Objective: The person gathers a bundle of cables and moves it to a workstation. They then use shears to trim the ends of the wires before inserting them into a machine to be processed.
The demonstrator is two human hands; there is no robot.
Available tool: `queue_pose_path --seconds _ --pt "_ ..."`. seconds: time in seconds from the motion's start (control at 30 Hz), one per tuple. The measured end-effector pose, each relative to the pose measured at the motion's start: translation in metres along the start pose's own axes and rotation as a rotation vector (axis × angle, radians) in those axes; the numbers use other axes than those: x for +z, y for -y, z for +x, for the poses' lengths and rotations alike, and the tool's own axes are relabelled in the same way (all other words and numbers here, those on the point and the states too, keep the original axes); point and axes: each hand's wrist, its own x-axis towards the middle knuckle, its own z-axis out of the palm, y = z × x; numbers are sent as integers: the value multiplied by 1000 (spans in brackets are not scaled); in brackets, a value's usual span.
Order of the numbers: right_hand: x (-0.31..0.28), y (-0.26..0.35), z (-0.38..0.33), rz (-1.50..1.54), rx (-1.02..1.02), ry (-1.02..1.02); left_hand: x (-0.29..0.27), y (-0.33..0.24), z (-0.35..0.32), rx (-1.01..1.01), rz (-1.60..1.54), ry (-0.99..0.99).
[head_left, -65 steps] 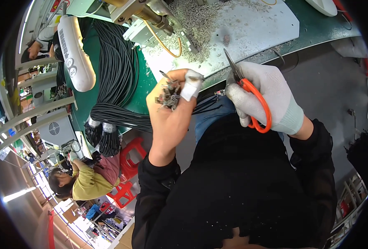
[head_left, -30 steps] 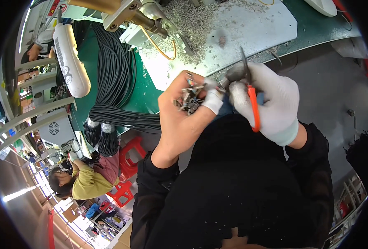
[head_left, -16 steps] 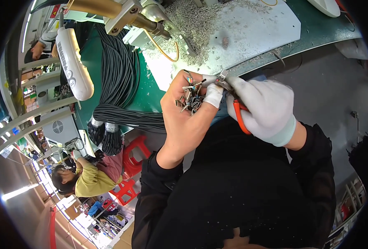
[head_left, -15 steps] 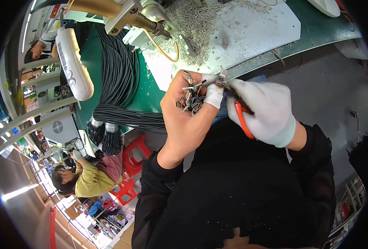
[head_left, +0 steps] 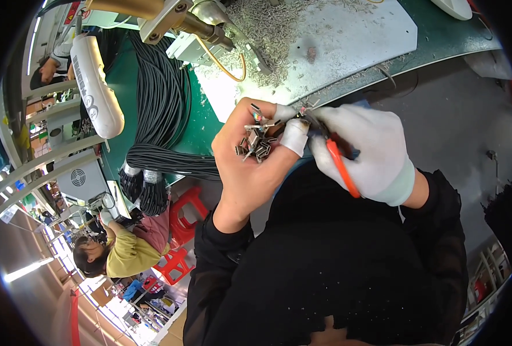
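My left hand is closed round a bunch of small metal connectors, with white wrapping on the thumb and a forefinger. Its thumb and forefinger pinch one small metal connector at their tips. My right hand, in a white glove, is closed on cutting pliers with orange-red handles. The jaws of the pliers meet the pinched connector beside my left thumb; their exact grip on it is partly hidden by the fingers.
Beyond my hands, many metal bits lie scattered on a pale plate on the green bench. A machine head overhangs it. Bundled black cables and a white lamp are at left. Red stools and a seated person are beyond.
My left hand has shifted slightly left with the bunch of connectors. The pliers have turned a little in my right hand, and the pinched connector sits at a different angle.
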Motion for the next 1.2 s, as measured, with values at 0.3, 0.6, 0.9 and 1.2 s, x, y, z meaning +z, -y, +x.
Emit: queue_pose_path --seconds 0.3,0.6,0.9,1.2 --pt "3 -4 -4 101 90 177 1 7 3 -58 20 -4" --pt "-4 -14 -4 409 222 343 -9 18 5 -317 -160 -6" --pt "-8 -7 9 48 113 16 -14 4 0 -442 -312 18" --pt "1 -10 10 -115 -272 74 -15 -2 -2 -299 -120 96"
